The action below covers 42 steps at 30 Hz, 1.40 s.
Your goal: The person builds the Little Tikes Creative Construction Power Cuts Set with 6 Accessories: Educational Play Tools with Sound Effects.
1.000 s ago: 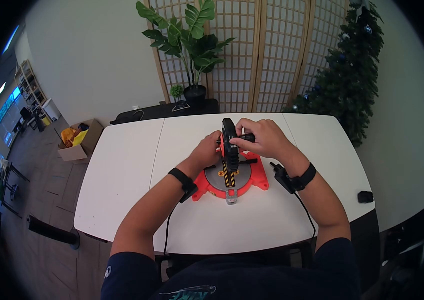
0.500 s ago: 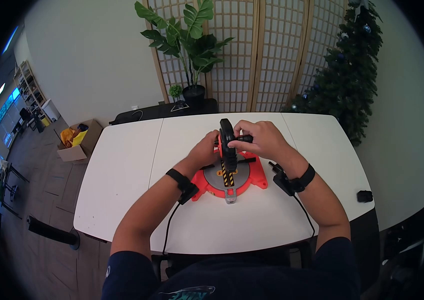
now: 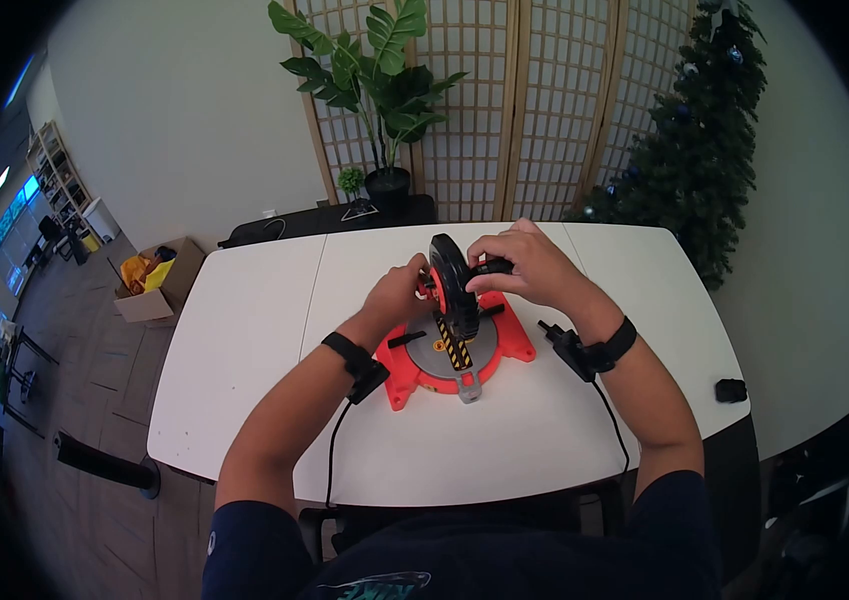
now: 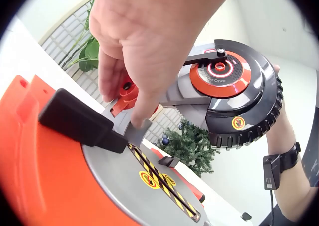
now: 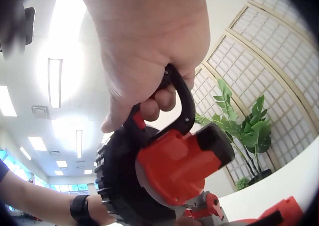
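Observation:
A toy mitre saw with a black round blade guard (image 3: pixel 452 285) and a red base (image 3: pixel 514 335) stands on the white table, its head raised. In the right wrist view my right hand (image 5: pixel 154 47) curls its fingers round the black loop handle (image 5: pixel 185 104) beside the red motor housing (image 5: pixel 172 169). My left hand (image 4: pixel 144 47) pinches the red hinge part (image 4: pixel 125 97) behind the grey turntable (image 4: pixel 117 171), thumb on one side and fingers on the other. The guard's toothed edge (image 4: pixel 249 139) hangs above the striped slot (image 4: pixel 159 178).
A small black object (image 3: pixel 730 391) lies near the table's right edge. Cables from both wrist cameras run over the table's front edge. Behind the table (image 3: pixel 244 340) are a potted plant (image 3: pixel 387 188) and a folding screen; a cardboard box (image 3: pixel 179 285) is at left.
The saw has turned on the table, its front end now pointing slightly to the right. Both hands have moved slightly with it and keep their hold.

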Available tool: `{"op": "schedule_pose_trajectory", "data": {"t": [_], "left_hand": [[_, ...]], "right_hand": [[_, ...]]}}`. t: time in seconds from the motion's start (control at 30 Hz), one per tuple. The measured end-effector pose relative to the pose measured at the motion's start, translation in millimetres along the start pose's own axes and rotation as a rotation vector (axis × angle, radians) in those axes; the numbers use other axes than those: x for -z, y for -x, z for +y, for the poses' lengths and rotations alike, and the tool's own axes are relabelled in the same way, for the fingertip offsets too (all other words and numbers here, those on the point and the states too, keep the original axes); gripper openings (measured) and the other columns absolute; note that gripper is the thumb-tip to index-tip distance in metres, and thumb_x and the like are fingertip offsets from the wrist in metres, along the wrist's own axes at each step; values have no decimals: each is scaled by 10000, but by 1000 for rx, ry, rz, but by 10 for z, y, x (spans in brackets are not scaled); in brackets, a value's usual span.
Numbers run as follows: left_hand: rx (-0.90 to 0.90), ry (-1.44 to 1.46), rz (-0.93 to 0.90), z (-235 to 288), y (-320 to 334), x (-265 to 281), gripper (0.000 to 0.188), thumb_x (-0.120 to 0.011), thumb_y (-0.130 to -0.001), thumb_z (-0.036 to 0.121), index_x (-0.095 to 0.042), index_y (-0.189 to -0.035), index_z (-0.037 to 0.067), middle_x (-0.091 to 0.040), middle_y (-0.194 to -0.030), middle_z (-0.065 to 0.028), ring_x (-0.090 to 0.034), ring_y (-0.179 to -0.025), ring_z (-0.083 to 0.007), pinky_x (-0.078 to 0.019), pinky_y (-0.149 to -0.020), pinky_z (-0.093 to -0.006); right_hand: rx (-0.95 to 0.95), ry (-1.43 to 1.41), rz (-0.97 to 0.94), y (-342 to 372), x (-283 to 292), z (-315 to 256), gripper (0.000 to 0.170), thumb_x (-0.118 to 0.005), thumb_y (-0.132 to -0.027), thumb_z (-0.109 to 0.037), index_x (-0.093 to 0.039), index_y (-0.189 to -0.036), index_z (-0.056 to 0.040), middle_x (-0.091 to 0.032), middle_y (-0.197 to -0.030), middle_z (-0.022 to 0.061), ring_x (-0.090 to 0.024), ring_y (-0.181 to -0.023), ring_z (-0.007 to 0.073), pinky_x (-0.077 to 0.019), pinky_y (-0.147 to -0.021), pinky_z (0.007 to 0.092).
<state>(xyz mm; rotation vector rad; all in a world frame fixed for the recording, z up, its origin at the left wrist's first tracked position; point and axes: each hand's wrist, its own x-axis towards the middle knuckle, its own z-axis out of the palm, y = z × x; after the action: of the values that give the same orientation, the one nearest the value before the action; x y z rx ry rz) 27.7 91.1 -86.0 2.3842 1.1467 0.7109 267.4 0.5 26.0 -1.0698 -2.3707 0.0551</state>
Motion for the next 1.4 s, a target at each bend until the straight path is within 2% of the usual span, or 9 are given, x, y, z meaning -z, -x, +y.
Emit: {"op": "schedule_pose_trajectory", "data": {"t": [0.07,0.17,0.27,0.33,0.43,0.73,1.07,1.23,1.4], "left_hand": [[41,-11,-8,19,18,37,521,-853,-725,188,-532,-1111,48,-726,-946,-188,-712,-926,-366,-560,-814,-445],[89,-85,-2,42,40,84,536,-865,-708,200,-544,-1108,46,-725,-951,-185,-712,-924,-364,-561,-807,-442],[119,-80,-6,25,46,84,550,-868,-698,176,-557,-1132,47,-720,-975,-180,-706,-952,-354,-557,-828,-424],[-48,39,53,-57,32,22,583,-853,-705,101,-572,-1215,62,-719,-1040,-161,-706,-984,-320,-547,-892,-388],[-33,125,-12,-77,18,-4,569,-843,-707,64,-587,-1216,58,-708,-1085,-148,-697,-1012,-295,-533,-927,-370],[-85,173,-92,-126,8,6,489,-836,-723,45,-619,-1161,64,-722,-1028,-97,-702,-968,-239,-536,-911,-359],[-124,113,-123,-104,9,69,553,-845,-685,17,-604,-1180,68,-686,-1101,-108,-663,-1058,-286,-514,-955,-365],[15,52,-262,-7,7,178,680,-828,-602,-53,-566,-1221,47,-636,-1185,-145,-604,-1175,-326,-474,-1029,-380],[-80,40,-234,-41,9,150,712,-795,-581,-95,-561,-1240,41,-630,-1210,-142,-589,-1198,-332,-464,-1046,-376]], "right_hand": [[-6,-42,10,3,0,-2,312,-807,-818,-398,-686,-943,-139,-706,-876,14,-562,-804,183,-322,-930,342],[61,-5,111,2,-90,93,294,-773,-857,-403,-684,-955,-141,-685,-876,-2,-557,-787,176,-302,-929,348],[-11,8,61,-7,-74,86,288,-739,-892,-412,-679,-963,-140,-662,-858,-1,-555,-785,168,-301,-907,345],[-21,-5,55,-5,-55,44,288,-730,-899,-411,-675,-967,-137,-654,-845,1,-554,-785,169,-299,-901,346],[-37,-23,35,-5,-54,26,281,-719,-908,-402,-669,-970,-133,-647,-831,6,-556,-786,170,-298,-897,347],[-69,40,-23,60,-90,-30,286,-663,-942,-398,-664,-1001,-118,-686,-857,45,-604,-837,220,-354,-909,368],[-61,50,24,265,-245,12,427,-632,-939,-512,-681,-999,-92,-690,-820,56,-614,-793,244,-371,-902,377],[-50,49,75,448,-358,-6,501,-618,-921,-580,-655,-953,-82,-658,-786,61,-589,-763,252,-366,-902,386],[-73,64,71,631,-489,-1,575,-606,-892,-651,-617,-893,-76,-635,-762,71,-568,-746,262,-357,-901,394]]}}
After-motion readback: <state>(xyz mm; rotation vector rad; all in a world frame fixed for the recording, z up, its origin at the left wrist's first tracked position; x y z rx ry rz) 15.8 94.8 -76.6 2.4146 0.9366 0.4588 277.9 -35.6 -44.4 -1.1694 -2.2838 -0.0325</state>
